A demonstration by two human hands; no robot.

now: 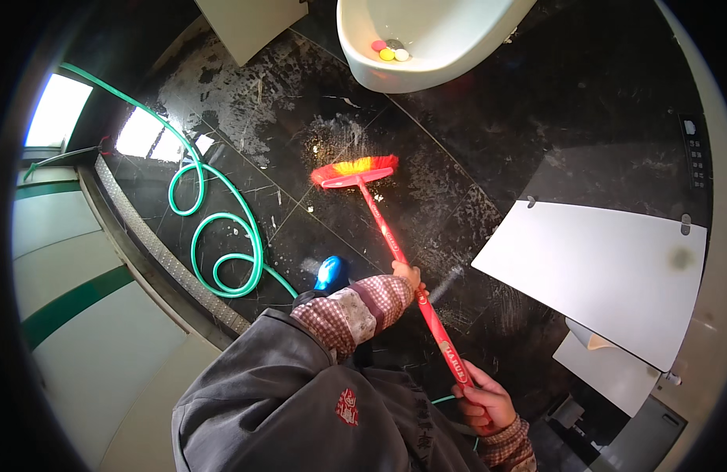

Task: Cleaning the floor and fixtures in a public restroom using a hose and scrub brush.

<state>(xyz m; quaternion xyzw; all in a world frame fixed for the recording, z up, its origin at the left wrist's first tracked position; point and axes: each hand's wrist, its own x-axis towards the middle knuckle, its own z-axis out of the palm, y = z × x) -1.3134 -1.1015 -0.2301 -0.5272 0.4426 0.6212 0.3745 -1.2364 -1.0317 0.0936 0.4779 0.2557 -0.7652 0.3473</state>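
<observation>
A red push broom (387,230) slants across the middle of the view. My left hand (407,274) grips its handle about halfway along. Lower right, my right hand (487,398) is closed around the handle's upper end. The broom head (356,174), with red and yellow bristles, rests on the wet black tile floor (351,230). Beyond it is a white urinal (434,59) with pink, yellow and white balls (388,53) by its drain. Checked sleeves cover both forearms.
A green hose (257,259) lies in loops on the left, beside a perforated metal strip (163,248). White partition panels (599,271) stand at the right, and another panel (254,23) at the top. A shiny blue shoe toe (329,272) shows below the broom head.
</observation>
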